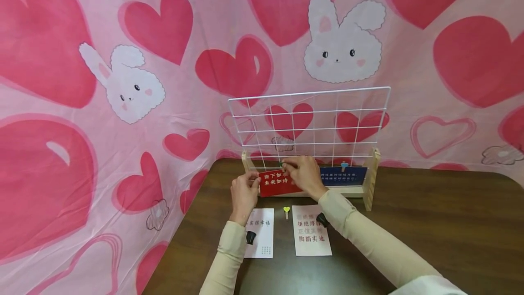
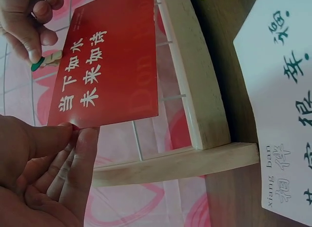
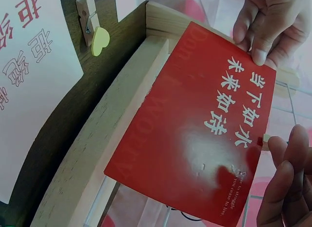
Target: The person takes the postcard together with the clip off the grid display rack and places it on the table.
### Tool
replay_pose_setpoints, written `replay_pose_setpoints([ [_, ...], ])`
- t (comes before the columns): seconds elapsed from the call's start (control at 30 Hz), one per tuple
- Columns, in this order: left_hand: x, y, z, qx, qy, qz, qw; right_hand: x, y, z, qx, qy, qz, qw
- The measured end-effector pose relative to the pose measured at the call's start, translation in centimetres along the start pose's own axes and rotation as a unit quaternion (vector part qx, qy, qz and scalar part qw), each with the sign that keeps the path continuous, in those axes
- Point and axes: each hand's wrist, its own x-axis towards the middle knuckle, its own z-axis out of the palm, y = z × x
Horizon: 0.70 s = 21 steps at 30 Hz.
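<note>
A red card (image 1: 272, 188) with white lettering is held up against the lower part of a white wire grid (image 1: 313, 127). My left hand (image 1: 244, 192) pinches its left end between thumb and fingertips. At the card's top edge, my right hand (image 1: 304, 174) pinches a small wooden clothespin (image 2: 52, 59) with a green decoration. The clothespin's wooden tip meets the card's upper edge in the left wrist view. From the right wrist, the card covers part of the grid, and fingers hide most of the clothespin.
The grid stands in a wooden base (image 1: 370, 185). A dark blue card (image 1: 344, 177) hangs at its right under a blue heart clip (image 1: 344, 165). On the brown table (image 1: 442, 222) lie a yellow heart clothespin (image 1: 287, 212) and two white lettered cards, left (image 1: 264, 236) and right (image 1: 312, 247).
</note>
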Motion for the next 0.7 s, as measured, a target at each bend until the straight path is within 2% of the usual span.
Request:
replay_pose_setpoints([
  [0.2,-0.2,0.5,-0.3,-0.012,-0.013,-0.010,0.9998,-0.4,-0.1,-0.4,0.025,0.012,-0.005,1.000],
  [0.43,-0.5,0.7,-0.5,-0.022,-0.026,-0.020,0.9992,-0.9,-0.4,-1.3,0.068,0.005,0.017,0.998],
  [0.7,-0.6,1.6,-1.2,-0.023,-0.025,0.004,0.9994,-1.3,-1.0,-3.4,0.108,-0.007,0.030,0.994],
])
